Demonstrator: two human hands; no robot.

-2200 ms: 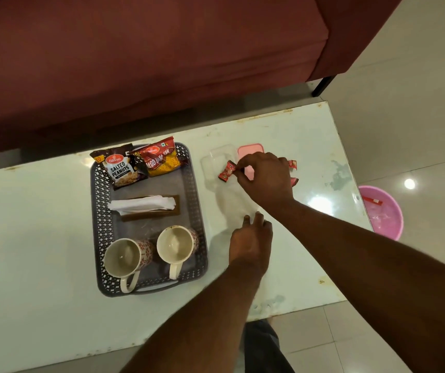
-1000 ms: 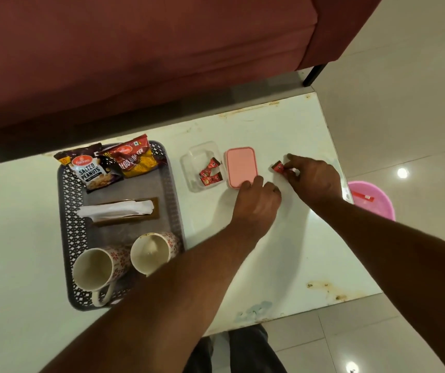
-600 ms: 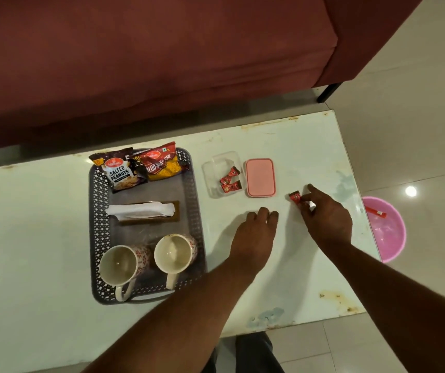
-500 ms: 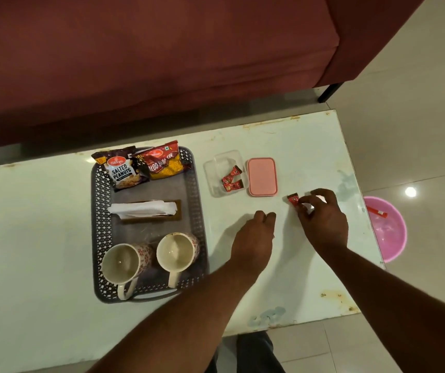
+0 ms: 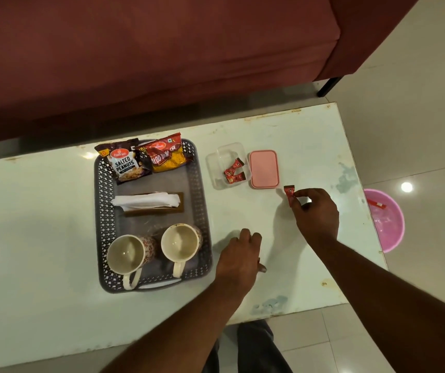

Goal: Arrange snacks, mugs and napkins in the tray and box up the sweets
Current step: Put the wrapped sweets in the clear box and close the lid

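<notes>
A grey perforated tray (image 5: 205, 211) on the white table holds a salted-peanuts packet (image 5: 125, 165), a red snack packet (image 5: 166, 156), white napkins (image 5: 146, 201) on a brown holder and two empty mugs (image 5: 125, 255) (image 5: 179, 243). Right of the tray stands a clear small box (image 5: 216, 162) with red wrapped sweets (image 5: 233, 172) inside, and its pink lid (image 5: 264, 168) lies beside it. My right hand (image 5: 315, 214) pinches one red sweet (image 5: 289, 194) just below the lid. My left hand (image 5: 238, 258) rests on the table by the tray's right side, fingers loosely curled and holding nothing.
A dark red sofa (image 5: 162, 55) runs along the table's far side. On the tiled floor past the table's right end stands a pink bucket (image 5: 385, 219). The table's near edge (image 5: 296, 310) is close to my legs.
My right hand put a sweet in the clear box, reached right of the lid and picked up another sweet. My left hand went to the lid, then drew back toward the tray.
</notes>
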